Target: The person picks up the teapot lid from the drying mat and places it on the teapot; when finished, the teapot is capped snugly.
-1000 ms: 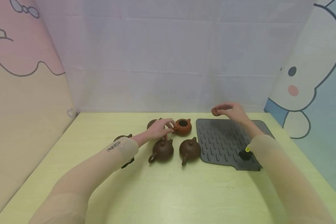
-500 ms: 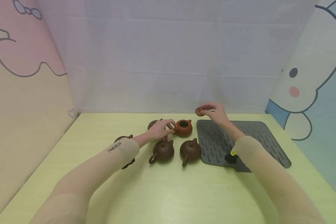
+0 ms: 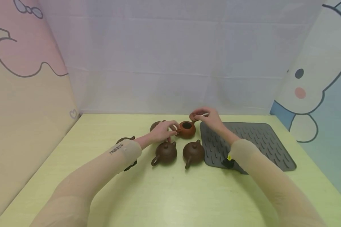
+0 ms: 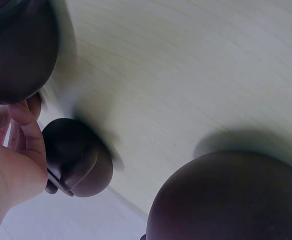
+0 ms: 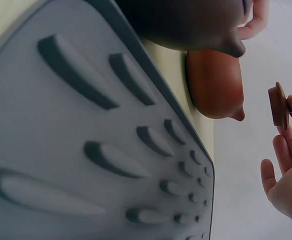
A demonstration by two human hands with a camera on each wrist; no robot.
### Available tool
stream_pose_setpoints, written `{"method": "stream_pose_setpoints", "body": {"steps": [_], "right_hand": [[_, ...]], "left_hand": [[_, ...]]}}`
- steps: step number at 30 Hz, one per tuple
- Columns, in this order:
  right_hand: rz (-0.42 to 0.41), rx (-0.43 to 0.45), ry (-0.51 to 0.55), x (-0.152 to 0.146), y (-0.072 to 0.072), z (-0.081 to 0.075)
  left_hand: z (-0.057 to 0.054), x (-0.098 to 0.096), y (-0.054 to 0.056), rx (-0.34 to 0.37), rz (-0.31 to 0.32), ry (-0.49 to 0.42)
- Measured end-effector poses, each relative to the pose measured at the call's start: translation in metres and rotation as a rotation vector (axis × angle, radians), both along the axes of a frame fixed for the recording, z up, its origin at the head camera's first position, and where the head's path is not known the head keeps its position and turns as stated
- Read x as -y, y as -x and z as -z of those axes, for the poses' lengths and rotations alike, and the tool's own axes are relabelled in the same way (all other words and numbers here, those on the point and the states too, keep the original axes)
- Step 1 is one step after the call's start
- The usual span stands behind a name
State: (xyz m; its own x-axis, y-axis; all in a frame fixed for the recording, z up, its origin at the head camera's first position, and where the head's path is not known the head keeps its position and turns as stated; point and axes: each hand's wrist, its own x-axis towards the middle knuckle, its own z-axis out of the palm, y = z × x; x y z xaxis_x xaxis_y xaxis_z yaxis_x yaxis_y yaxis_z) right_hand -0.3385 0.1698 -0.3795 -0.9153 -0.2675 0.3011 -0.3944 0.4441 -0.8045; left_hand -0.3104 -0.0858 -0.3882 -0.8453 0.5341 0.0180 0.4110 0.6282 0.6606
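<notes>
My left hand (image 3: 162,130) pinches the handle of a small reddish-orange clay teapot (image 3: 188,133), whose round top opening is uncovered. Thumb and fingers of my right hand (image 3: 211,120) hold the matching round lid (image 3: 192,117) by its knob. In the right wrist view the lid (image 5: 279,106) is tilted on edge, apart from the teapot body (image 5: 213,82) and above it. Two dark brown lidded teapots stand in front: one (image 3: 166,155) below my left hand, the other (image 3: 194,153) nearer the mat. The left wrist view mostly hides the orange teapot behind a brown one (image 4: 23,55).
A grey ridged mat (image 3: 261,142) lies on the right of the pale wooden table (image 3: 170,195), partly under my right sleeve. Another brown teapot (image 3: 155,126) stands behind my left hand. One more (image 3: 124,139) shows past my left sleeve. A pale curtain (image 3: 170,63) hangs behind the table.
My right hand has carried the lid leftward from above the mat and slightly down, to the spout side of the orange teapot. My left hand has stayed on the handle.
</notes>
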Motion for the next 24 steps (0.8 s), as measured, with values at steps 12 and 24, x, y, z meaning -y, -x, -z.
{"method": "stream_pose_setpoints", "body": {"steps": [12,24], "right_hand": [[-0.05,0.01,-0.001,0.013,-0.004,0.011],[-0.073,0.046,-0.053,0.018,-0.005,0.017]], "left_hand": [[0.0,0.0,0.0,-0.008,0.012,0.008],[-0.001,0.0,0.001,0.003,0.012,0.006]]}}
